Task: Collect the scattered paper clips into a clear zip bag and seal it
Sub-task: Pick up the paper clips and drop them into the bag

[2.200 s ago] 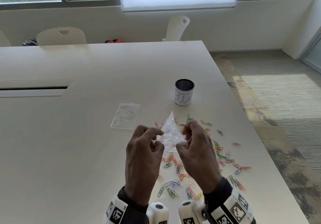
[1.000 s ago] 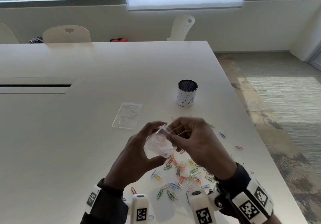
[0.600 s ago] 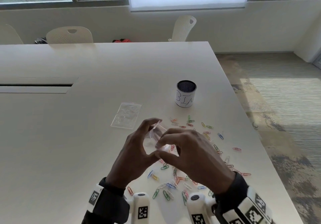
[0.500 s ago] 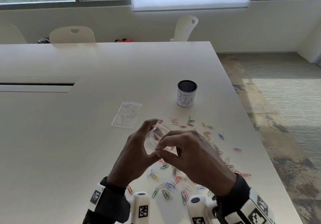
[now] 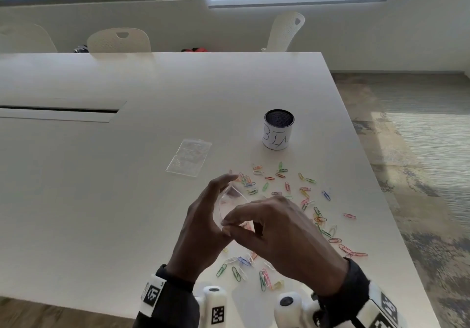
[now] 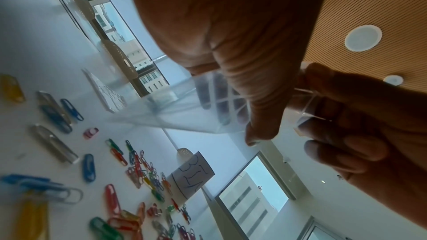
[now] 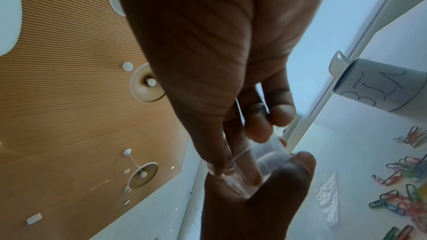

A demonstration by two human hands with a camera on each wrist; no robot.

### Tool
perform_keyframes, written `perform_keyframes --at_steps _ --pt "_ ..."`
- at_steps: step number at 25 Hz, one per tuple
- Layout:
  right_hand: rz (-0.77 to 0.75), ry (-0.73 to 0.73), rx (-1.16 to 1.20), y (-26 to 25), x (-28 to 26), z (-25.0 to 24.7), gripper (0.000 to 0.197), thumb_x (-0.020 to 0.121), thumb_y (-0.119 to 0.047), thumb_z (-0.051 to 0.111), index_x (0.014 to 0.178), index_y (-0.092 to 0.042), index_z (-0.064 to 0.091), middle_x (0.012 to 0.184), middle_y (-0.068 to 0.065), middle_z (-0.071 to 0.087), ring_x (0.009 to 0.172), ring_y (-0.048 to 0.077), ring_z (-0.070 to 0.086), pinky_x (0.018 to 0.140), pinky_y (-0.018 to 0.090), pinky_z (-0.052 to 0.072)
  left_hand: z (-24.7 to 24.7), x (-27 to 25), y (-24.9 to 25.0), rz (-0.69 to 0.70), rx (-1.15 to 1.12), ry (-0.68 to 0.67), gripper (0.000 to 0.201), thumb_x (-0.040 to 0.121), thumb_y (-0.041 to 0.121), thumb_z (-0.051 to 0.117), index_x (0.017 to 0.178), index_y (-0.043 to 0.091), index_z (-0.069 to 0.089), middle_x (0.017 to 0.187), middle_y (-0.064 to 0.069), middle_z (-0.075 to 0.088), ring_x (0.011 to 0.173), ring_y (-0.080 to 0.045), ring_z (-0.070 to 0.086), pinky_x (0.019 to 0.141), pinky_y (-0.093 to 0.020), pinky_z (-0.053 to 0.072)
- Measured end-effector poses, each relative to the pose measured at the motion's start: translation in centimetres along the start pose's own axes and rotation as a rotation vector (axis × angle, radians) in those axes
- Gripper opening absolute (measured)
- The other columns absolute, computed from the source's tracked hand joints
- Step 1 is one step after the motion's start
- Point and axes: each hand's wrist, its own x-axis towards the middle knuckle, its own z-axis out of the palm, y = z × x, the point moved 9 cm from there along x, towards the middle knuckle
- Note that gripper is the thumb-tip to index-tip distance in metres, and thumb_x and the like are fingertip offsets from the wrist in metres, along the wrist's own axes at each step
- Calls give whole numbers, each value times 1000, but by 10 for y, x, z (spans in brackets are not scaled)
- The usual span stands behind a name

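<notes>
A small clear zip bag point(image 5: 232, 196) is held above the white table point(image 5: 127, 200) between both hands. My left hand point(image 5: 223, 208) curls round its left side, with the thumb point(image 6: 254, 88) lying across the bag point(image 6: 184, 109). My right hand point(image 5: 225, 226) pinches the bag's near edge with thumb and fingers point(image 6: 346, 116). In the right wrist view the bag point(image 7: 270, 156) bulges between the fingers of both hands. I see no clips inside it. Several coloured paper clips point(image 5: 279, 182) lie scattered on the table under and to the right of my hands, also clips point(image 6: 138, 167) and clips point(image 7: 404, 171).
A white cup marked BIN point(image 5: 278, 131) stands behind the clips. A flat stack of spare clear bags point(image 5: 189, 157) lies to the left of it. The table's right edge point(image 5: 381, 200) runs close past the clips. Chairs point(image 5: 119, 40) stand at the far side.
The bag was first stretched upright between both hands; it has since turned and settled into my left hand's curl, with the right hand over its near edge. Little has moved in the last half second.
</notes>
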Motion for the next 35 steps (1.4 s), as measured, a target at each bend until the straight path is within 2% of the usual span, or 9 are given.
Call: perform_keyframes --at_steps 7,13,17,23,26,28,30,32,35 --pt "90 119 62 17 5 -16 13 98 -41 67 99 -31 75 87 -20 73 70 1 68 67 17 55 -12 6 -10 8 78 26 70 78 18 90 135 27 51 109 15 70 106 -4 68 90 -13 52" --pt "337 240 0 95 40 -29 10 97 -24 74 106 -23 78 94 -13 76 82 -3 70 78 13 59 -41 30 -29 13 145 -19 77 76 17 89 140 27 46 110 18 64 107 -5 65 91 -7 47" --pt "391 145 -90 141 80 -11 18 97 -12 72 113 -10 78 107 3 81 90 10 74 81 12 56 -56 44 -40 14 171 -31 69 75 13 90 133 24 55 107 17 65 105 -4 64 94 -7 44" --pt "441 -128 -298 185 134 29 36 103 -2 55 138 -3 63 138 17 64 128 30 63 109 35 51 -66 59 -48 27 182 -79 60 77 16 89 128 28 59 106 19 63 106 4 61 93 1 37" --pt "475 -309 -446 195 134 53 35 98 6 43 128 -1 60 134 16 52 127 32 51 108 41 49 -69 64 -52 38 174 -97 58 78 18 89 127 28 59 106 20 63 106 6 60 92 1 36" --pt "484 -318 -459 195 129 61 35 94 10 40 121 -3 59 129 14 50 123 28 49 105 38 49 -70 68 -56 37 169 -106 57 79 19 88 128 26 60 106 20 63 105 7 60 92 2 36" --pt "471 -302 -414 189 124 66 30 98 6 42 119 -4 60 128 11 50 121 26 51 101 33 48 -71 71 -59 37 167 -110 56 80 20 87 129 26 60 107 20 63 105 5 61 92 1 37" --pt "445 -324 -325 182 119 70 27 105 -10 50 130 -8 60 133 8 51 123 25 55 104 32 50 -71 74 -60 35 163 -109 55 81 22 86 129 26 60 108 19 63 106 4 61 92 1 37" --pt "387 -415 -327 168 115 71 69 95 -42 72 155 -19 44 151 4 46 137 23 48 112 36 45 -70 78 -61 37 164 -108 54 81 23 85 128 27 60 108 18 64 105 4 61 92 2 37"
